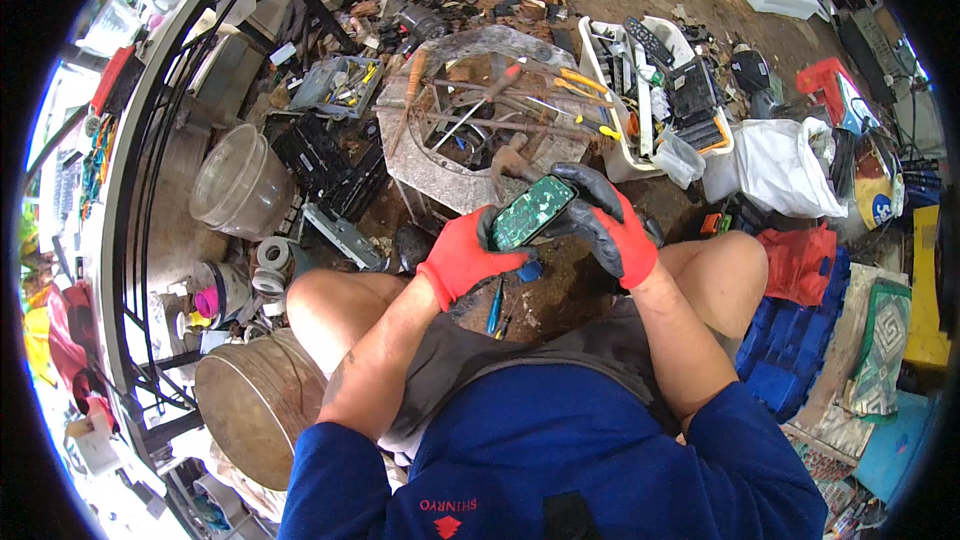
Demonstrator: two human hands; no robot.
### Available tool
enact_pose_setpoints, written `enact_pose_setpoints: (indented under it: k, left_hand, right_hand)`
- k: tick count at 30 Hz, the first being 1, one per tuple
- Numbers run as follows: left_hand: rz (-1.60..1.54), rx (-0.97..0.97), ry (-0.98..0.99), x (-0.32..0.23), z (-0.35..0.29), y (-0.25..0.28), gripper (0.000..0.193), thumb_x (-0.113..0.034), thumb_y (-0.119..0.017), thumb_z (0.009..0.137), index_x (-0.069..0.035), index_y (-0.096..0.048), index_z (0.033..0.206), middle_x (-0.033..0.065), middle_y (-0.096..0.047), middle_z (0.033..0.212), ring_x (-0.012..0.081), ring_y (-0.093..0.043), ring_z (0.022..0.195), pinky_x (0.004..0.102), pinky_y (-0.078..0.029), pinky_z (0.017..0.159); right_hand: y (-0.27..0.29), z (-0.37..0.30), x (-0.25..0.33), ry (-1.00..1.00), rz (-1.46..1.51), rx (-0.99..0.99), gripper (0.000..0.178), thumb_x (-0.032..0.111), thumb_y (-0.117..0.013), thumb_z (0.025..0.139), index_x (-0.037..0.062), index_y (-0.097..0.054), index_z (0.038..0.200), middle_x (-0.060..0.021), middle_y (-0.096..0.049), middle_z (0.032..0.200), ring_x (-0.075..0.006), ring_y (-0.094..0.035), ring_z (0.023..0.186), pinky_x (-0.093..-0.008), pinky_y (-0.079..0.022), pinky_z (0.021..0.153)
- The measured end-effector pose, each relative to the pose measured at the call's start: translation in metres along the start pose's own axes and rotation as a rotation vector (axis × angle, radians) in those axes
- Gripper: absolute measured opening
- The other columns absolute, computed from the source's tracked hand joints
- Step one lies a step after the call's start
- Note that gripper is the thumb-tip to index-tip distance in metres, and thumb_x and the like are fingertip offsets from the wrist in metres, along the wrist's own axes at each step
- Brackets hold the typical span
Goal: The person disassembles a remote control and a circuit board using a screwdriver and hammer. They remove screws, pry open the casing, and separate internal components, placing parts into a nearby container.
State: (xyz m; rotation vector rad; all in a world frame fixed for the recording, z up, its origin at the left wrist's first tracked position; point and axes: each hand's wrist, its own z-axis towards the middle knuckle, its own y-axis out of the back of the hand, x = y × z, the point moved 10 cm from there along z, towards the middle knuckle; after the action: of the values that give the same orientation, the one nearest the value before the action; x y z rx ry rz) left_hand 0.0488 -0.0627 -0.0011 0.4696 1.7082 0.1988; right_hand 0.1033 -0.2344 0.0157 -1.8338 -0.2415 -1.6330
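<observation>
In the middle I hold a phone-shaped slab (533,212) with a dark rim and a mottled green face turned up. My left hand (468,252), in a red glove with dark fingers, is closed around its lower left end, thumb along the near edge. My right hand (612,225), gloved alike, curls its fingers at the upper right end. Just beyond it lies a hammer head (512,162) at the edge of a worn metal frame (410,165). Across that frame rest screwdrivers (487,98) and yellow-handled tools (583,83). A blue-handled tool (495,308) lies below my hands.
A white bin (612,155) full of remotes and plastic parts stands beyond my right hand, beside a white sack (785,168). To the left are a clear bucket (238,180), a large round tub (250,410) and a black metal rack (130,270). Scrap litters the far floor.
</observation>
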Motion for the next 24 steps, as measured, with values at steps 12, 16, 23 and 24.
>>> enact_pose_setpoints:
  k: [12, 16, 23, 24]
  left_hand:
    - [-0.378, 0.145, 0.045, 0.003, -0.012, -0.024, 0.040, -0.018, -0.079, 0.082, 0.000, -0.066, 0.114, 0.0015, -0.070, 0.093, 0.0091, -0.061, 0.086, 0.0305, -0.051, 0.077]
    - [-0.624, 0.240, 0.167, -0.002, -0.019, -0.047, 0.036, -0.019, -0.077, 0.089, 0.001, -0.067, 0.117, 0.0006, -0.069, 0.094, 0.0060, -0.059, 0.086, 0.0261, -0.050, 0.075]
    - [-0.773, 0.311, 0.289, 0.004, -0.027, -0.058, 0.037, -0.028, -0.072, 0.094, 0.001, -0.067, 0.115, -0.0016, -0.066, 0.090, 0.0053, -0.055, 0.075, 0.0235, -0.044, 0.065]
    - [-0.825, 0.320, 0.288, 0.007, -0.027, -0.062, 0.037, -0.030, -0.072, 0.094, 0.001, -0.067, 0.115, -0.0013, -0.066, 0.090, 0.0053, -0.055, 0.076, 0.0237, -0.044, 0.065]
  right_hand:
    - [-0.012, 0.004, -0.006, -0.013, 0.096, -0.023, 0.046, 0.013, -0.063, 0.095, 0.0006, -0.050, 0.137, -0.0078, -0.060, 0.124, -0.0169, -0.058, 0.113, -0.0350, -0.049, 0.097]
    - [0.011, 0.004, -0.029, 0.084, -0.009, -0.160, 0.036, 0.012, -0.062, 0.094, 0.0010, -0.054, 0.128, -0.0054, -0.061, 0.116, -0.0148, -0.058, 0.107, -0.0312, -0.047, 0.094]
    - [-0.006, 0.002, -0.008, 0.095, 0.043, -0.128, 0.030, 0.005, -0.062, 0.095, 0.0018, -0.057, 0.124, -0.0041, -0.062, 0.114, -0.0130, -0.058, 0.108, -0.0300, -0.046, 0.096]
    - [-0.005, 0.002, -0.013, 0.065, 0.099, -0.121, 0.029, 0.005, -0.062, 0.095, 0.0019, -0.057, 0.123, -0.0038, -0.062, 0.113, -0.0127, -0.058, 0.107, -0.0296, -0.046, 0.095]
